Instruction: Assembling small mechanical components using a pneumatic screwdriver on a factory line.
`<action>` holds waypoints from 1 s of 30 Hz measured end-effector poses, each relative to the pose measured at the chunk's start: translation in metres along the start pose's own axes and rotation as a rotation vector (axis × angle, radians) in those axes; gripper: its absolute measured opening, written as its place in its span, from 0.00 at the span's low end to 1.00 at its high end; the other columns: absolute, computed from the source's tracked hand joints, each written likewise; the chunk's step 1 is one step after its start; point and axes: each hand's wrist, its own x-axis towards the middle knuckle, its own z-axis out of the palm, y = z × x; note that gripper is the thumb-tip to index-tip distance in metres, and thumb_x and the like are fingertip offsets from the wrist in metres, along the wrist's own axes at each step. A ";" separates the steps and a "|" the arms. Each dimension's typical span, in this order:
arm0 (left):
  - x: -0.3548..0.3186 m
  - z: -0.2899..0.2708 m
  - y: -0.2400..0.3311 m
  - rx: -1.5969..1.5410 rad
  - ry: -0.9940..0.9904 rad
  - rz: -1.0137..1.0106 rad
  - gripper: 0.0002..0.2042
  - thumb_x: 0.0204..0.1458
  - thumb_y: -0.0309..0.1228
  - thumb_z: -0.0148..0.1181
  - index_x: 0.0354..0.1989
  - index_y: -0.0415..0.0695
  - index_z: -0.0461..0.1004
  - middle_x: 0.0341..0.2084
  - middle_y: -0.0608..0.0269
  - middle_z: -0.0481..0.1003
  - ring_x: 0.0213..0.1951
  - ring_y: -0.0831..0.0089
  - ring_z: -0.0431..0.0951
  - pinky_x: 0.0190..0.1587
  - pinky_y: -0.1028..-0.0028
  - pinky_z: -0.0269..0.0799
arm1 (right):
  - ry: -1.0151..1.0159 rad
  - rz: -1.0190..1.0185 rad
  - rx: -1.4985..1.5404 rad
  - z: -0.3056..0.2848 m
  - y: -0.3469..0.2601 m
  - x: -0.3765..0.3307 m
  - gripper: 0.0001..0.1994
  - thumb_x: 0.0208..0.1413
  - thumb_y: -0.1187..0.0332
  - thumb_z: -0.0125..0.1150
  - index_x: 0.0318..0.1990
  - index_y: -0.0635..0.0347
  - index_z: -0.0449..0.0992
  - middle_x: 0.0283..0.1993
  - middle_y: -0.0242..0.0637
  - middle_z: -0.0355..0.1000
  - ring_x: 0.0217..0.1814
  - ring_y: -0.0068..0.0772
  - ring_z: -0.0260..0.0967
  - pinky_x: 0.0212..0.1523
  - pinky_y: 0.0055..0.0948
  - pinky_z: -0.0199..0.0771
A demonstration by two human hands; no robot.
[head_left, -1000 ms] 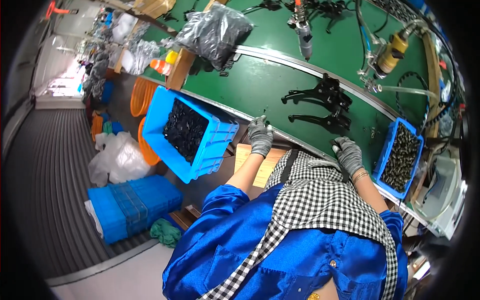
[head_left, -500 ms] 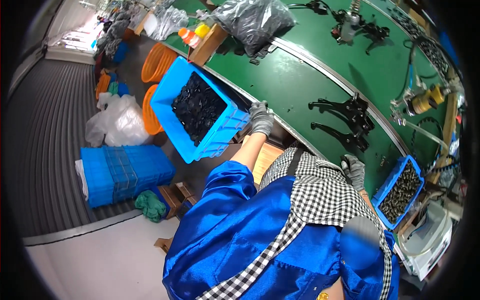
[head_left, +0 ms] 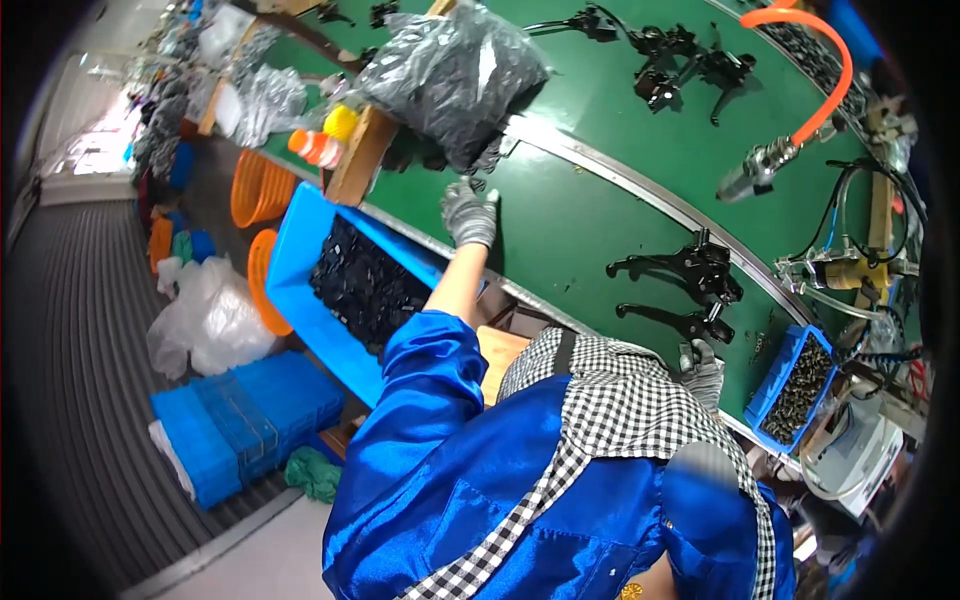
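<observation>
A: Bag of black parts (head_left: 455, 75), big and wrapped in clear plastic. Where does it sit?

B: At twelve o'clock, on the green table (head_left: 590, 215), its left side resting by a wooden block (head_left: 357, 155). It is the largest thing near the hands.

A: And the left hand (head_left: 468, 212)?

B: Gloved in grey, arm stretched up from the blue sleeve toward eleven o'clock. The fingers are spread and open, their tips right at the lower edge of the bag. I cannot tell whether they touch the plastic.

A: What lies beside that arm?

B: A blue bin (head_left: 335, 290) at nine o'clock of the hand, tilted, with small black pieces (head_left: 365, 285) inside.

A: The right hand (head_left: 703, 368)?

B: Also gloved, low at four o'clock, mostly hidden behind the checked shoulder. Whether it is open or closed, I cannot tell. It is just below the nearer of two black levers (head_left: 670, 320); the other lever (head_left: 680, 268) lies just above that one.

A: Anything smaller?

B: A little blue tray of dark screws (head_left: 795, 390) at three o'clock of the right hand, at the table's near edge.
</observation>
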 end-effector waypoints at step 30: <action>-0.082 0.020 0.027 -0.016 -0.175 0.252 0.17 0.47 0.44 0.67 0.36 0.44 0.75 0.41 0.48 0.75 0.43 0.50 0.76 0.47 0.57 0.72 | 0.257 0.133 0.615 -0.069 -0.041 -0.002 0.10 0.57 0.75 0.58 0.46 0.59 0.73 0.32 0.38 0.75 0.29 0.27 0.73 0.32 0.25 0.75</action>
